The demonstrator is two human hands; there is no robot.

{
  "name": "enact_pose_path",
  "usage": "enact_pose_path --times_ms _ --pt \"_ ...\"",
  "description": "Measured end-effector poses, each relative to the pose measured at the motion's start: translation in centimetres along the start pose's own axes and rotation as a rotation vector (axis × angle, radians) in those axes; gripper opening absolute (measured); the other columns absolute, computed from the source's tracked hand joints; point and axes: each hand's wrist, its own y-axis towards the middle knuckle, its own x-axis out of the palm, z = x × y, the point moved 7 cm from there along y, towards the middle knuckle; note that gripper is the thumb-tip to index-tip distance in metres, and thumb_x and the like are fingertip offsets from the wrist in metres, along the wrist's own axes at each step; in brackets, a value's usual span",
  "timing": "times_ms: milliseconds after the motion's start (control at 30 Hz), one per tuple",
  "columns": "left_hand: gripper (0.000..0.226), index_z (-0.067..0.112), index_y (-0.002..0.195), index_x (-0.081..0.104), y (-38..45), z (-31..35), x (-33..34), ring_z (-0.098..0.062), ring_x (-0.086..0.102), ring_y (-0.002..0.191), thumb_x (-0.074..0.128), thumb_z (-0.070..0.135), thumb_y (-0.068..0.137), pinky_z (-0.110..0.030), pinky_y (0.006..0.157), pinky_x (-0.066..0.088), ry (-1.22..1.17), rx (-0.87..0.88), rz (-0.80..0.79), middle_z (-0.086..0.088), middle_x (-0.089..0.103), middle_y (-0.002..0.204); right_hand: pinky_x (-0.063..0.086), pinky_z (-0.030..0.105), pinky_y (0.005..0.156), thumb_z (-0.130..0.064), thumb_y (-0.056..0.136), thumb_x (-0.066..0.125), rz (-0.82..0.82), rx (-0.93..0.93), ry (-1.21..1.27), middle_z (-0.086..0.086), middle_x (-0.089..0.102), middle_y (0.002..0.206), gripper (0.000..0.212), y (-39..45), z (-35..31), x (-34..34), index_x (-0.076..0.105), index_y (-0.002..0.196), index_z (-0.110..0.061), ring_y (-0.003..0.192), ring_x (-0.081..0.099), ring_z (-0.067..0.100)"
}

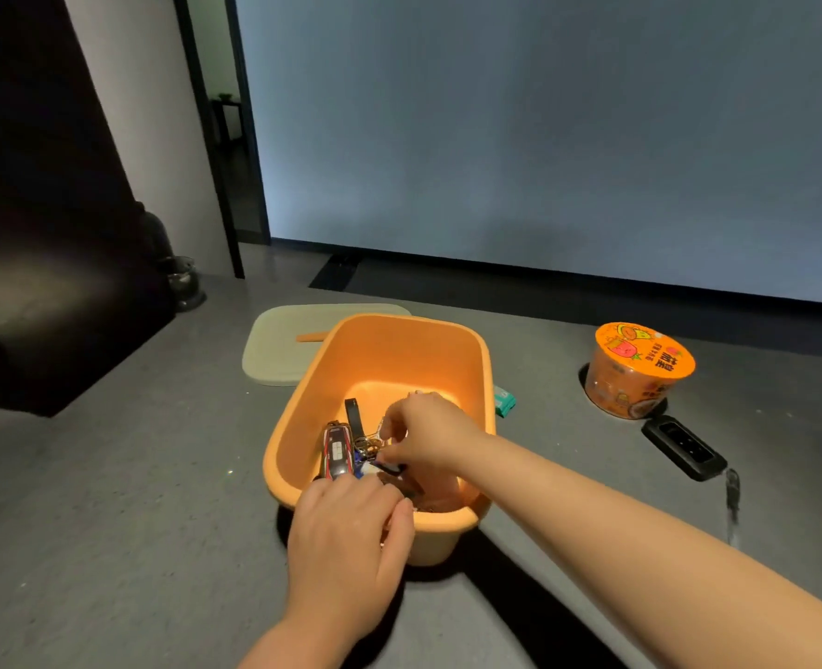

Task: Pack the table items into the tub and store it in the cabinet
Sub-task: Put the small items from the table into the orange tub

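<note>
Both hands in orange tub (399, 340) mid-table: right hand (431, 434) pinching key bunch (368, 446), left hand (346, 533) curled at near rim, hold unclear. Noodle cup (638, 369), remote (684, 446), lid (279, 345) unpacked.

Dim room, soft focus, dark left corner, wide-angle bending at edges

one tub (447, 340), one lid (279, 350), two hands (346, 538)
</note>
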Motion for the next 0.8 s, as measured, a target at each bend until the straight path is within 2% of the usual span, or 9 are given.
enact_pose_path --times_ms 133,200,267,367,433,533,667,800 --pt "0.037 0.026 0.059 0.055 -0.1 0.0 0.3 -0.011 0.048 0.060 0.036 0.036 0.089 -0.032 0.065 0.031 0.047 -0.028 -0.007 0.011 0.051 0.057 0.051 0.028 0.070 -0.027 0.079 0.069 0.430 0.019 0.204 -0.013 0.065 0.086 0.024 -4.1 3.8 -6.0 0.067 0.102 -0.025 0.081 0.062 0.009" --pt "0.037 0.026 0.060 0.056 0.1 0.5 0.5 -0.011 0.051 0.060 0.035 0.037 0.088 -0.034 0.066 0.029 0.073 -0.018 -0.025 0.012 0.053 0.058 0.050 0.027 0.069 -0.022 0.078 0.068 0.633 0.109 0.268 -0.013 0.064 0.084 0.023 -7.4 8.1 -8.3 0.066 0.101 -0.025 0.078 0.061 0.008" --pt "0.036 0.027 0.063 0.058 0.4 1.9 1.1 -0.011 0.053 0.061 0.034 0.038 0.087 -0.034 0.065 0.028 0.093 0.026 -0.066 0.013 0.055 0.060 0.050 0.029 0.071 -0.015 0.078 0.065 0.743 0.243 0.332 -0.010 0.065 0.083 0.023 -10.7 13.0 -9.2 0.067 0.099 -0.024 0.076 0.061 0.010" --pt "0.036 0.027 0.068 0.060 0.9 4.5 2.5 -0.016 0.058 0.064 0.032 0.043 0.085 -0.036 0.064 0.034 0.170 0.112 -0.171 0.009 0.058 0.062 0.046 0.028 0.067 -0.017 0.077 0.064 0.727 0.488 0.296 -0.012 0.064 0.085 0.026 -14.8 20.0 -7.9 0.066 0.102 -0.023 0.076 0.059 0.009" --pt "0.037 0.027 0.068 0.059 1.3 5.4 3.0 -0.019 0.060 0.064 0.032 0.046 0.083 -0.035 0.060 0.039 0.224 0.122 -0.216 0.007 0.058 0.061 0.040 0.026 0.068 -0.020 0.079 0.065 0.655 0.656 0.241 -0.010 0.062 0.095 0.033 -17.3 24.1 -6.0 0.062 0.112 -0.022 0.081 0.056 0.010" --pt "0.036 0.027 0.067 0.059 1.4 5.5 3.1 -0.020 0.059 0.060 0.034 0.047 0.082 -0.034 0.057 0.038 0.225 0.131 -0.222 0.006 0.057 0.058 0.042 0.029 0.069 -0.026 0.083 0.067 0.599 0.894 0.162 -0.002 0.055 0.114 0.043 -21.4 28.6 -3.8 0.052 0.123 -0.020 0.095 0.056 0.016" --pt "0.034 0.024 0.068 0.059 1.1 5.5 3.1 -0.022 0.058 0.059 0.035 0.045 0.083 -0.034 0.057 0.035 0.216 0.170 -0.196 0.005 0.056 0.058 0.047 0.038 0.075 -0.042 0.082 0.068 0.597 1.114 0.192 0.009 0.053 0.119 0.051 -24.6 31.7 -2.6 0.049 0.116 -0.010 0.102 0.058 0.031" --pt "0.031 0.024 0.068 0.057 1.0 5.4 2.8 -0.023 0.056 0.058 0.037 0.043 0.083 -0.033 0.056 0.034 0.180 0.186 -0.161 0.005 0.053 0.058 0.049 0.039 0.078 -0.049 0.083 0.065 0.565 1.225 0.232 0.014 0.060 0.114 0.054 -25.1 33.0 -1.4 0.052 0.111 -0.006 0.101 0.060 0.034"
